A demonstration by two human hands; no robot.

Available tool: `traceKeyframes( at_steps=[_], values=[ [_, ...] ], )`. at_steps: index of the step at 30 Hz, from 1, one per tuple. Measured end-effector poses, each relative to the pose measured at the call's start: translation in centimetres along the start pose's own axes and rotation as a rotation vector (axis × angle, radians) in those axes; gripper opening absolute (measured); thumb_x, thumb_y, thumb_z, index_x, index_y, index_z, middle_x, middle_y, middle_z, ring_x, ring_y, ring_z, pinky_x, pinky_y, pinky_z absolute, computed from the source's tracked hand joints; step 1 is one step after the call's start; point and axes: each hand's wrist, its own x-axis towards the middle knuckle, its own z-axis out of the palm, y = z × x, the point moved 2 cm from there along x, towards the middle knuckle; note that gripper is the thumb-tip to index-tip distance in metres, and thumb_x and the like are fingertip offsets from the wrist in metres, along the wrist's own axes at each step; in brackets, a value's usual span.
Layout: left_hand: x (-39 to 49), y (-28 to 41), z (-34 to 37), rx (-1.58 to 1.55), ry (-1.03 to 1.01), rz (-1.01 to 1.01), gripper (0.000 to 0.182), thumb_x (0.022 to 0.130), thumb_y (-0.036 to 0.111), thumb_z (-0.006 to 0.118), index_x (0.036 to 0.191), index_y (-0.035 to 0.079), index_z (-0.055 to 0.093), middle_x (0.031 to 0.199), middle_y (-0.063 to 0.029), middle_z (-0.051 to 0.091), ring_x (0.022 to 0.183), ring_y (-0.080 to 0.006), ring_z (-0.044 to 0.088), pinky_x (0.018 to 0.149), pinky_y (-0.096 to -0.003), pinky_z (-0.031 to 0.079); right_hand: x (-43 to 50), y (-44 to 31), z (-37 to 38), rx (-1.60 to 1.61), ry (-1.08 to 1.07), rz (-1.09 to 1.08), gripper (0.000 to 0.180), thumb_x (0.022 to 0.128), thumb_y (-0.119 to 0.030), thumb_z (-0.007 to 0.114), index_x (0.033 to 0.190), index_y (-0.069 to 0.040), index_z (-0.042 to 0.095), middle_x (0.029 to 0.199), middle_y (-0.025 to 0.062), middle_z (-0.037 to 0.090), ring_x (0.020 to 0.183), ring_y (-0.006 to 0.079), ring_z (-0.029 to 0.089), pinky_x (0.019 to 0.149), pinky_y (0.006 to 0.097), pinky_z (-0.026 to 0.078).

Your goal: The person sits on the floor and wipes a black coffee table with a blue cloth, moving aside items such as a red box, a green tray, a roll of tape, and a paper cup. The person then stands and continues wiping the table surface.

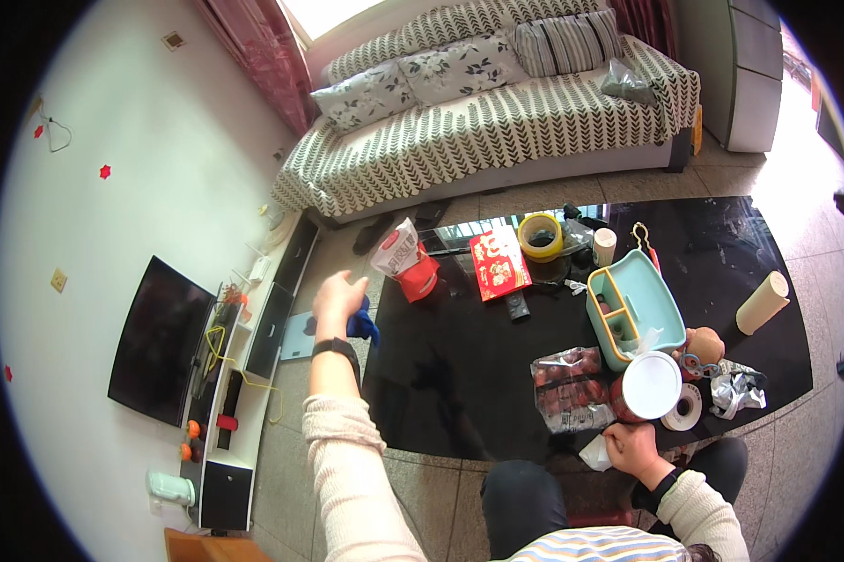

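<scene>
My left hand (341, 298) reaches out past the left edge of the black glass table (464, 393), fingers curled down and thumb out. Just beneath it shows a blue item (363, 324), perhaps cloth or a bag; whether I hold it is hidden. Close to my body, my right hand (631, 449) grips a crumpled white tissue (595, 453) at the table's front edge. Beyond that hand stand a red tub with a white lid (651, 386) and a clear bag of dark red fruit (571, 390). A ribbon roll (681, 407) lies to their right.
A teal caddy (646, 288), yellow tape roll (540, 237), red packet (499, 270), red-and-white bag (415, 270), cream cylinder (762, 302) and crumpled silver wrapper (736, 393) are on the table. Behind is a sofa (492, 154); a TV cabinet (236, 449) stands at left.
</scene>
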Motion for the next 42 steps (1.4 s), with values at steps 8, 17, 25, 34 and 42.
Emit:
traceKeyframes(
  at_steps=[8, 17, 25, 34, 42],
  values=[
    [4.3, 4.5, 4.8, -0.145, 0.077, -0.046, 0.036, 0.089, 0.034, 0.067, 0.119, 0.017, 0.077, 0.120, -0.0133, 0.075, 0.114, -0.0319, 0.071, 0.098, -0.0437, 0.054, 0.5, -0.2, -0.5, -0.059, -0.003, -0.088, 0.003, 0.077, -0.014, 0.071, 0.080, -0.013, 0.070, 0.066, 0.0080, 0.066, 0.062, 0.0325, 0.065, 0.061, 0.0456, 0.050],
    [0.3, 1.1, 3.8, -0.329, 0.123, 0.305, 0.030, 0.086, 0.027, 0.065, 0.106, 0.010, 0.081, 0.098, -0.0179, 0.077, 0.094, -0.0329, 0.075, 0.084, -0.0406, 0.057, 0.3, 0.0, -0.2, -0.058, -0.001, -0.101, 0.005, 0.077, -0.016, 0.071, 0.082, -0.014, 0.069, 0.065, 0.0081, 0.066, 0.062, 0.0339, 0.064, 0.063, 0.0472, 0.050],
    [-10.1, 0.6, 3.3, -0.848, -0.118, 0.351, 0.020, 0.092, 0.010, 0.073, 0.106, -0.002, 0.079, 0.093, -0.0068, 0.079, 0.085, -0.0119, 0.070, 0.078, -0.0277, 0.055, 0.3, -0.1, -0.6, -0.041, -0.016, -0.115, 0.006, 0.080, -0.015, 0.070, 0.084, -0.012, 0.068, 0.066, 0.0086, 0.067, 0.059, 0.0320, 0.066, 0.055, 0.0443, 0.051],
    [-17.9, 1.5, 7.3, -0.794, -0.347, 0.263, 0.039, 0.093, 0.013, 0.074, 0.130, 0.001, 0.072, 0.103, -0.0033, 0.076, 0.090, -0.0086, 0.065, 0.085, -0.0245, 0.052, 0.2, -0.1, -0.2, -0.062, -0.001, -0.172, 0.008, 0.084, -0.020, 0.069, 0.086, -0.012, 0.066, 0.067, 0.0085, 0.066, 0.060, 0.0322, 0.067, 0.055, 0.0448, 0.052],
    [-26.2, -5.1, 4.7, -1.069, -0.393, 0.220, 0.027, 0.102, 0.014, 0.063, 0.121, -0.003, 0.072, 0.080, -0.0088, 0.070, 0.068, -0.0136, 0.066, 0.065, -0.0255, 0.051, -0.4, 0.1, 0.3, -0.237, 0.024, -0.188, 0.015, 0.092, -0.023, 0.064, 0.086, -0.011, 0.058, 0.060, 0.0092, 0.059, 0.054, 0.0309, 0.065, 0.048, 0.0455, 0.048]
  ],
)
